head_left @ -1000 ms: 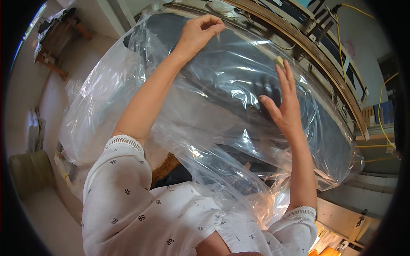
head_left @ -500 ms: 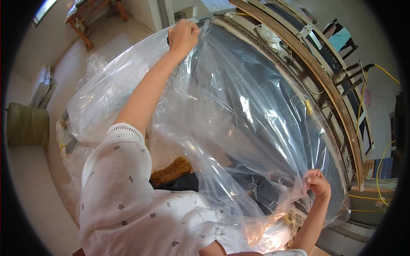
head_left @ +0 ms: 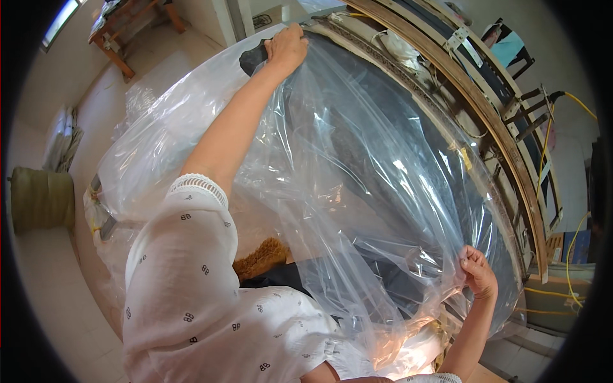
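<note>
A large clear plastic sheet (head_left: 357, 172) spreads in wrinkled folds between my two hands and down over my lap. Beneath and behind it, dark grey fabric (head_left: 377, 70) shows along the curved frame. My left hand (head_left: 287, 50), arm stretched far out, is closed on the sheet's far edge. A bunched black piece of cloth (head_left: 253, 57) sticks out beside its fingers; whether the hand grips that too is unclear. At the lower right, my right hand (head_left: 479, 273) pinches the gathered plastic between thumb and fingers.
A long wooden-railed frame (head_left: 479, 115) with hanging cords curves along the right side. A yellow cable (head_left: 578, 107) runs off it. Brown furry material (head_left: 263, 256) lies by my lap. A round olive roll (head_left: 41, 199) stands at left, a wooden table (head_left: 115, 48) far left.
My left hand has moved slightly right along the far edge, and more of the black cloth shows beside it. The plastic lies a little differently; my right hand has barely moved.
</note>
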{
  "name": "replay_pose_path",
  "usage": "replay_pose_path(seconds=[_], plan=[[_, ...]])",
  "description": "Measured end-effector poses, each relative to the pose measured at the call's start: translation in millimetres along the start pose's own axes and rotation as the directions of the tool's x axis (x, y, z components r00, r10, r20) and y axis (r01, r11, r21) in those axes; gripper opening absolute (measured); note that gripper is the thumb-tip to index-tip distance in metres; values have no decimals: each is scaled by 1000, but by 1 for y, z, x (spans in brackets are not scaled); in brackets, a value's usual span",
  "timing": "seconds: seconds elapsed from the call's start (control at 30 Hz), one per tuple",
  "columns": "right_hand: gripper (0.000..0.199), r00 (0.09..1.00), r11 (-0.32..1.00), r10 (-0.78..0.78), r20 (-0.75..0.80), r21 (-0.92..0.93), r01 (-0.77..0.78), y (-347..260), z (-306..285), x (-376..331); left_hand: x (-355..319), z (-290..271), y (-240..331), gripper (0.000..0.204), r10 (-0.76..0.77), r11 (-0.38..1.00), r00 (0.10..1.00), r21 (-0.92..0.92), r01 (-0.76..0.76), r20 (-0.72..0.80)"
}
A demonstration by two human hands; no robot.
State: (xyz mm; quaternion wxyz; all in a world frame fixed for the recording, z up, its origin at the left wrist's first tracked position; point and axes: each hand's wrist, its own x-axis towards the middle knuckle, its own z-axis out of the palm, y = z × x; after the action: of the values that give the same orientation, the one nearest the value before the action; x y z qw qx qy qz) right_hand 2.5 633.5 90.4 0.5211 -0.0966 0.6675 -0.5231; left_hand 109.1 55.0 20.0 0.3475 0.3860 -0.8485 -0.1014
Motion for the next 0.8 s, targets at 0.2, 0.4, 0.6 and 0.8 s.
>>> replay_pose_path(seconds=[0.2,0.4,0.6,0.8], plan=[[22,974,986,-165,-155,-34,162,4,25,-12,6,5,-6,16,-177,952,977,-230,199,115],[30,969,971,173,174,-195,-138,40,37,-49,55,30,-64,24,242,964,967,-132,-231,75],[29,846,660,498,-191,-549,-513,208,-26,-98,28,51,-22,21,300,951,936,-21,-309,-185],[25,408,-123,233,-883,-442,-888,335,-90,-209,13,48,3,16,425,901,898,-46,-432,-117]])
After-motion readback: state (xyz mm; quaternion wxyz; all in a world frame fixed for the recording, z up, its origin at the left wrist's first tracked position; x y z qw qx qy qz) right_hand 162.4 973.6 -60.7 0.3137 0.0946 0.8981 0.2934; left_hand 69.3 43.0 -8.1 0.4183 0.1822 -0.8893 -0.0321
